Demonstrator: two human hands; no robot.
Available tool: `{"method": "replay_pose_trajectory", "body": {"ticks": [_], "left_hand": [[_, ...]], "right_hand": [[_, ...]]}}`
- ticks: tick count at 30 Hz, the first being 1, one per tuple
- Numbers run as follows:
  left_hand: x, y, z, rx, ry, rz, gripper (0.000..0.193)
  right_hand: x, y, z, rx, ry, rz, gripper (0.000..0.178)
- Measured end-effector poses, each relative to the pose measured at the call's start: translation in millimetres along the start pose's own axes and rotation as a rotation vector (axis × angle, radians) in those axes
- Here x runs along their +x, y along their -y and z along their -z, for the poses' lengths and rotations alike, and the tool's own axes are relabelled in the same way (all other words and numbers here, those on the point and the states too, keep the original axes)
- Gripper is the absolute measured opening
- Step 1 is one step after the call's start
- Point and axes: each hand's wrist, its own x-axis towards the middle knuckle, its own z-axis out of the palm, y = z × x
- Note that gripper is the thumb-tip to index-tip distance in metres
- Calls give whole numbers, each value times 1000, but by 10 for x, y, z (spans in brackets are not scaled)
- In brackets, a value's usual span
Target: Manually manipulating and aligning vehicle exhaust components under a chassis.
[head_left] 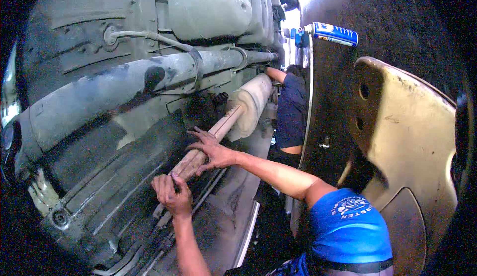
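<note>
Fingers of the left hand (171, 195) are curled tight round the lower end of the pipe (221, 127), knuckles toward the camera, a full grip that looks meant to carry its weight from below. Just above it, the right hand (212, 152) lies on the same pipe with its fingers spread wide and loose, some reaching past the pipe toward the dark underbody (99, 176). That reads as steadying or guiding more than clamping; whether the thumb hooks beneath I cannot tell. The two hands sit close together, almost touching, so one can bear while the other aims. The pipe itself is rusty brown and runs up and away at a slant, close under the car's belly, to the pale muffler (253, 99). It appears held overhead because the car is raised and the work is done from below. At the muffler a co-worker (292, 108) in a dark shirt reaches up with one arm, probably minding the far end. Alongside runs a thick grey tube (124, 94) with a thin cable looped over it. To the right stands a worn yellow plate (412, 137), and a blue spray can (332, 33) lies high up near it, within reach but well apart from the hands.
</note>
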Motion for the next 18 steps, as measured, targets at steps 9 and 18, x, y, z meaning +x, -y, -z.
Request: {"method": "replay_pose_trajectory", "body": {"ticks": [9,18], "left_hand": [[-123,-62,61,-78,116,-19,13],[-4,19,-35,-36,-17,-44,15]], "right_hand": [[-164,4,-51,30,-5,-25,88],[-38,-45,-38,6,16,-53,88]]}}
